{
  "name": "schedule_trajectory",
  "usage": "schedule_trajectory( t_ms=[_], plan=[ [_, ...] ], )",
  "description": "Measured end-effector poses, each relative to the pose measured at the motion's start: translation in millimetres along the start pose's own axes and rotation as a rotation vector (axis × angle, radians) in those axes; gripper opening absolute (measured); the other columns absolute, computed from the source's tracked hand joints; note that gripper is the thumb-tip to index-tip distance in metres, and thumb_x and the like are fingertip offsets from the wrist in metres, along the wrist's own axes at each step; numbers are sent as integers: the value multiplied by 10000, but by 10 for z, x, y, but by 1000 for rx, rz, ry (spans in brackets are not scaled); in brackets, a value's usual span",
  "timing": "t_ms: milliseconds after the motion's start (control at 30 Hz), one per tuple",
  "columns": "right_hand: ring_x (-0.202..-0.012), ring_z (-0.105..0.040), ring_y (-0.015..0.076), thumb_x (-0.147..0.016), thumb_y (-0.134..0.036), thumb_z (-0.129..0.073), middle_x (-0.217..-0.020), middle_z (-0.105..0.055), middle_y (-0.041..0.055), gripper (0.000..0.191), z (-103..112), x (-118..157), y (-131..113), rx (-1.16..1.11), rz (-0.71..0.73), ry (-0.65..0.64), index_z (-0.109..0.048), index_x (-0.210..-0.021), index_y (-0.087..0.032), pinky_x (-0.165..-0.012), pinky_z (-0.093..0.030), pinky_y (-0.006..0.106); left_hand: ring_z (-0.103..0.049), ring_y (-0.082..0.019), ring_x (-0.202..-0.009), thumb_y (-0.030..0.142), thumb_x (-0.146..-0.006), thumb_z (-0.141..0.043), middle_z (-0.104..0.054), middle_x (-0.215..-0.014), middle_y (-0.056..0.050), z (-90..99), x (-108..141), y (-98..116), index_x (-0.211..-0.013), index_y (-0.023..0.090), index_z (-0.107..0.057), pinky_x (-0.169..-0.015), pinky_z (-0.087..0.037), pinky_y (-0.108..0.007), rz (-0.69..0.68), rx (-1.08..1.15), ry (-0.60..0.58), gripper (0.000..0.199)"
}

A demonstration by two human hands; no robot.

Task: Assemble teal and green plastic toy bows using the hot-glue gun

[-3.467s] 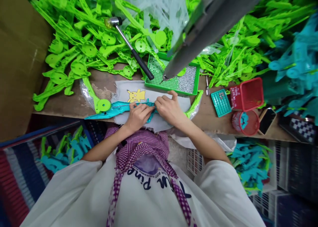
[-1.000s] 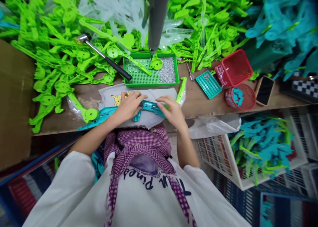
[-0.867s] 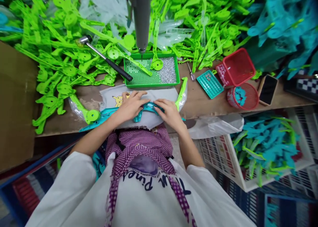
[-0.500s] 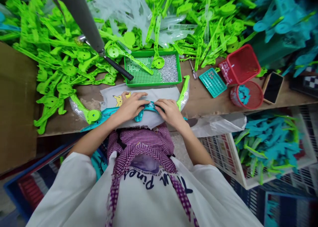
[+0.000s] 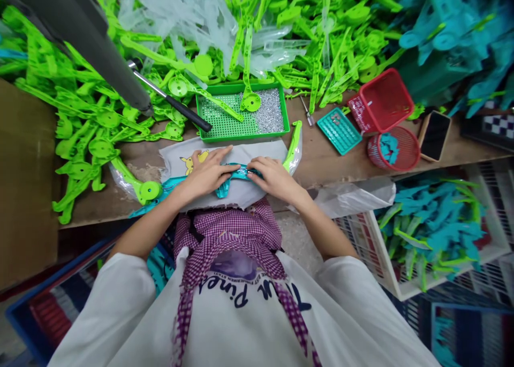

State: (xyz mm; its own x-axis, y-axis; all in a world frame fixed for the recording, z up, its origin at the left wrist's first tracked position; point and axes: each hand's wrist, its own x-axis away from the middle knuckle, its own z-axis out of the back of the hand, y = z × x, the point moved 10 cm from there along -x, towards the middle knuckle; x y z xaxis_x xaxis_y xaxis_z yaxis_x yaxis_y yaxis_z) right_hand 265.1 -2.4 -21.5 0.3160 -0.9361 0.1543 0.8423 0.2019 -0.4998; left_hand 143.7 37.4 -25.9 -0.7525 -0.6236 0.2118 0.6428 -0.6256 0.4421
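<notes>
- While the left hand [image 5: 204, 174] lies spread over a turquoise piece [image 5: 223, 189], its fingertips touch the top; whether it grips, I cannot tell.
- The right hand [image 5: 275, 178] pinches the same piece between thumb and fingers, just beside the left fingertips; any smaller part there is too small to tell.
- The turquoise piece lies lengthwise on a grey cloth [image 5: 259, 150] at the bench's near edge, its left end reaching that edge.
- A lime arm with a round end [image 5: 149, 190] touches the piece's left end; a curved lime arm [image 5: 296, 142] lies at the cloth's right end.
- Beyond the cloth, a green tray [image 5: 244, 138] holds small metal bits [image 5: 271, 110] in its right part, with two lime arms leaning in.
- A hammer [image 5: 184, 110] rests with its handle end over the tray's left edge; a grey power tool [image 5: 96, 51] slants above the hammer's head.
- Toward the bench's right end are a teal basket [image 5: 341, 141], two red baskets [image 5: 385, 100] and a phone [image 5: 435, 137].
- Heaped lime parts [image 5: 337, 83] cover the bench's far side.
- Below the near edge, at right, a white crate [image 5: 381, 254] holds turquoise and lime parts [image 5: 436, 222].
</notes>
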Motion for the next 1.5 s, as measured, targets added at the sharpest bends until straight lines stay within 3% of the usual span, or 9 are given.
schedule_trajectory(
  t_ms=[267, 567, 667, 733, 900, 1100, 1233, 1367, 1500],
  plan=[
    [-1189, -580, 275, -1009, -293, -444, -1297, -629, 106, 323, -15, 110, -67, 4, 51, 138, -596, -1292, -261, -983, -441, 455, -386, -340, -1444, 291, -974, -580, -418, -1597, -97, -32, -51, -76, -1307, 389, -665, -1139, -211, -663, 9, 52, -25, 357],
    [-1220, -573, 281, -1037, -325, -383, -1401, -609, 94, 347, -139, 105, -160, 188, 80, 125, -616, -1291, -283, -1026, -410, 501, -367, -345, -1448, 294, -966, -595, -415, -1591, -113, -31, -53, -72, -1286, 338, -688, -1143, -190, -667, 20, 89, -39, 336],
    [-1261, -561, 286, -1032, -340, -405, -1412, -599, 98, 327, -51, 170, -170, 129, 109, 126, -623, -1269, -284, -1060, -413, 530, -367, -342, -1450, 289, -968, -596, -407, -1596, -112, -27, -50, -68, -1294, 344, -680, -1141, -194, -673, 29, 84, -45, 342],
    [-1265, -566, 274, -1026, -386, -421, -1368, -619, 91, 317, 226, 266, -123, 9, 81, 241, -623, -1254, -297, -1075, -433, 526, -373, -345, -1448, 282, -970, -592, -406, -1596, -112, -26, -50, -76, -1296, 352, -677, -1137, -204, -679, 32, 79, -45, 344],
    [-1102, -643, 250, -1032, -443, -369, -1104, -680, 78, 333, 1185, 591, 338, -209, -177, 827, -642, -1147, -290, -962, -529, 481, -381, -352, -1443, 281, -962, -604, -436, -1575, -113, -20, -63, -89, -1258, 355, -699, -1133, -207, -698, -2, 51, -17, 319],
    [-928, -675, 247, -942, -478, -532, -959, -719, 83, 301, 1631, 292, 1011, -139, -208, 852, -707, -943, -234, -850, -557, 438, -396, -369, -1432, 275, -967, -575, -474, -1546, -105, 2, -43, -117, -1268, 380, -691, -1107, -237, -707, 21, 8, 17, 340],
    [-908, -678, 219, -949, -411, -537, -977, -731, 69, 269, 2146, 261, 1511, -117, -254, 932, -711, -1024, -220, -851, -550, 406, -449, -359, -1376, 283, -971, -550, -521, -1496, -106, 18, -32, -101, -1269, 387, -693, -1099, -271, -677, 10, -18, 47, 346],
    [-1062, -645, 263, -949, -278, -539, -1077, -717, 165, 223, 2783, 278, 2159, 203, -538, 911, -714, -966, -140, -977, -472, 468, -475, -355, -1328, 280, -967, -546, -563, -1450, -112, 42, -26, -70, -1248, 380, -710, -1059, -326, -641, 27, -79, 73, 341],
    [-1220, -589, 254, -1004, -264, -417, -1260, -645, 237, 345, 3391, 333, 2774, 342, -764, 922, -655, -1137, -53, -1030, -410, 467, -507, -352, -1272, 278, -979, -508, -611, -1394, -98, 40, -19, -19, -1200, 408, -734, -988, -385, -596, 49, -151, 80, 341]
  ],
)
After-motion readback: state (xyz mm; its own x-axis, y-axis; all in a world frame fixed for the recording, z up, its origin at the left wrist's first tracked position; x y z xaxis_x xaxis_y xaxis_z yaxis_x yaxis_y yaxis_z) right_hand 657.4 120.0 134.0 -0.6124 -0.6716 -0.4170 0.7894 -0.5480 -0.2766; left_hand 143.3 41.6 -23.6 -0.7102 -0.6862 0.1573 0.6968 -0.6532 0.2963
